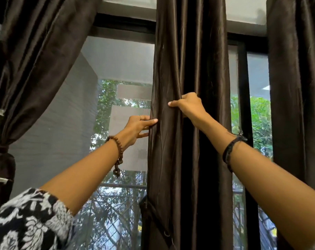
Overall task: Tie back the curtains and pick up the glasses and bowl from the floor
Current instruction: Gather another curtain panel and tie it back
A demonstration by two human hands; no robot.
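Left hand (137, 126) pinches the near left edge of the middle curtain (189, 69); right hand (187, 105), slightly higher and to its right, has a fistful of folds. The panel hangs vertically between both hands. Farther left, the left curtain (27, 60) is already tied. Glasses and bowl aren't visible.

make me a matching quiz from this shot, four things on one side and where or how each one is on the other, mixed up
Things:
1. left curtain
2. middle curtain
3. left hand
4. right hand

States:
A. grips a fold of the middle curtain
B. tied back
C. hangs straight down
D. pinches the middle curtain's left edge

Pairs: 1-B, 2-C, 3-D, 4-A
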